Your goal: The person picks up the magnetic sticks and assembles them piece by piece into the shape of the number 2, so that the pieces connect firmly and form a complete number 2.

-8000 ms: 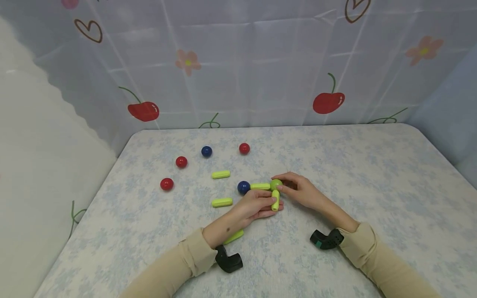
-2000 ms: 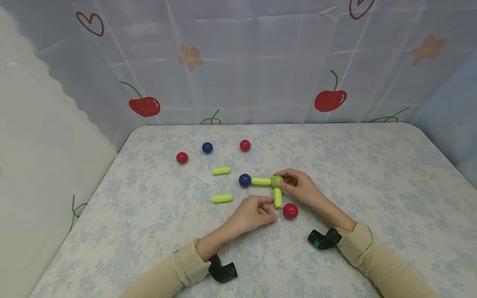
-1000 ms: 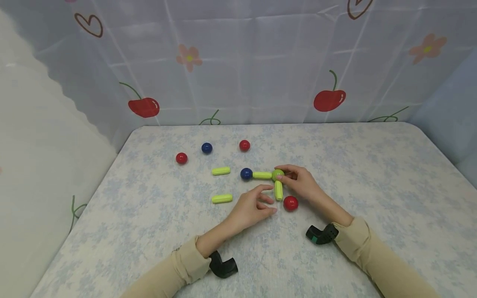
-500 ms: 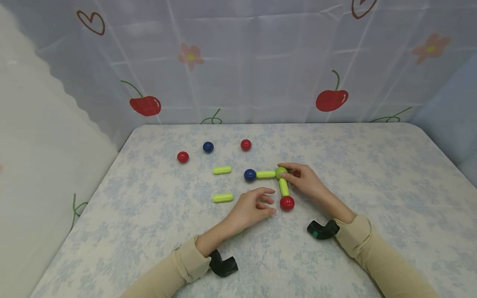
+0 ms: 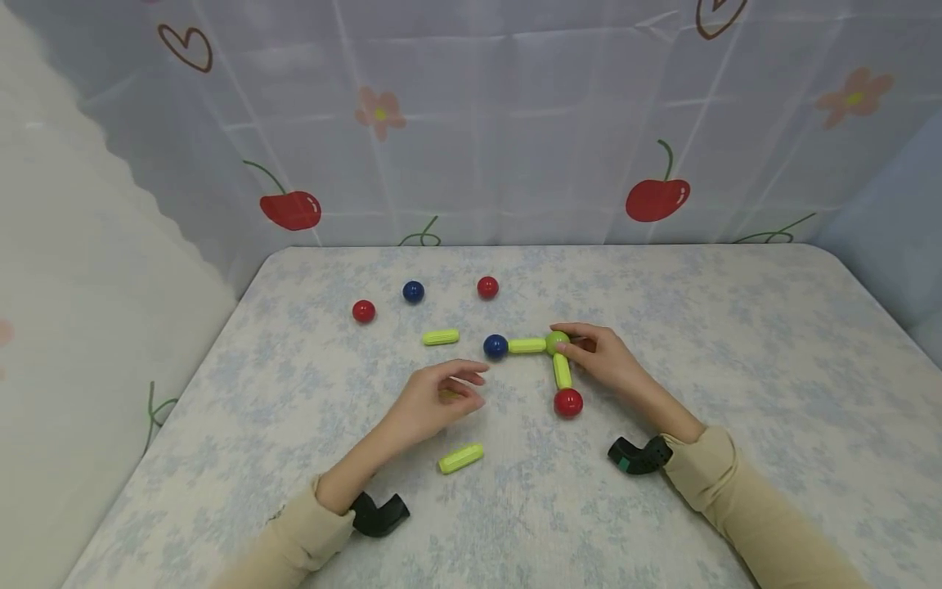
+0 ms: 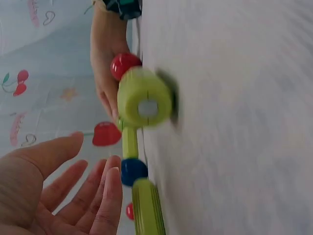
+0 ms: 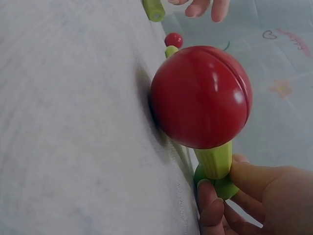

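My right hand (image 5: 599, 356) pinches a green ball (image 5: 557, 343), the corner of an L-shaped piece of magnetic balls and sticks. From it one yellow-green stick (image 5: 527, 346) runs left to a blue ball (image 5: 496, 347). Another stick (image 5: 562, 371) runs toward me to a red ball (image 5: 568, 402), large in the right wrist view. My left hand (image 5: 430, 401) hovers with fingers apart over a loose yellow-green stick (image 6: 149, 210), which it mostly hides in the head view. In the left wrist view its fingers are beside that stick, holding nothing.
A loose stick (image 5: 460, 458) lies nearer me, right of the left forearm. Another stick (image 5: 440, 337) lies beyond the left hand. Farther back are a red ball (image 5: 364, 311), a blue ball (image 5: 414, 292) and another red ball (image 5: 487, 287). A patterned cloth covers the table (image 5: 736, 343).
The leftmost red ball has come right and now joins the near stick's end. My left hand let go of that stick and has just moved left. The right hand still pinches the green ball.
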Action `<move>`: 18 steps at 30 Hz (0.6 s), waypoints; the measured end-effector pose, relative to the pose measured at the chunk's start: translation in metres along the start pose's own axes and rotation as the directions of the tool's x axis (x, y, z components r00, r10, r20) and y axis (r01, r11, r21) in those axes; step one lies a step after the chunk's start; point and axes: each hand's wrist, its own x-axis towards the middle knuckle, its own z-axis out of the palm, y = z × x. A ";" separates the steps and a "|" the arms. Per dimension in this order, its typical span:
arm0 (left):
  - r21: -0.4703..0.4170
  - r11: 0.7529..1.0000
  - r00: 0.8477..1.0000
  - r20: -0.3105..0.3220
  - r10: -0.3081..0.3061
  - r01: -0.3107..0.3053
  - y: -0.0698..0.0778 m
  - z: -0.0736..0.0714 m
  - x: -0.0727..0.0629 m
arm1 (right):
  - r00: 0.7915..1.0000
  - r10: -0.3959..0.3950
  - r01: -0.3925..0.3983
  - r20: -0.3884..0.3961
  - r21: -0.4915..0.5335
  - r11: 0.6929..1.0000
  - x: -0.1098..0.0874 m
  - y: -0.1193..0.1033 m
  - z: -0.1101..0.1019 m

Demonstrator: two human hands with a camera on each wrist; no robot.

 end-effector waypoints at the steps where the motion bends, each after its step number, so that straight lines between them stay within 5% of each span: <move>1: 0.021 1.000 1.000 -0.023 0.015 -0.015 -0.003 -0.007 -0.003 | 1.000 0.002 -0.002 0.001 0.000 1.000 0.000 0.000 0.000; 9: 0.206 0.978 0.980 -0.197 0.004 0.038 -0.025 -0.058 -0.013 | 1.000 0.015 -0.015 -0.006 0.009 1.000 0.000 0.001 -0.001; 12: 0.190 0.978 0.950 -0.310 -0.024 0.087 -0.035 -0.080 -0.008 | 1.000 0.005 -0.005 -0.011 0.009 1.000 -0.001 0.001 -0.001; 15: 0.158 0.979 0.905 -0.423 -0.052 0.130 -0.047 -0.100 -0.001 | 1.000 -0.004 0.004 -0.011 0.015 1.000 0.000 0.001 -0.001; 18: 0.157 0.970 0.875 -0.475 -0.091 0.186 -0.056 -0.113 0.007 | 1.000 -0.004 0.004 -0.011 0.021 1.000 0.001 0.001 0.000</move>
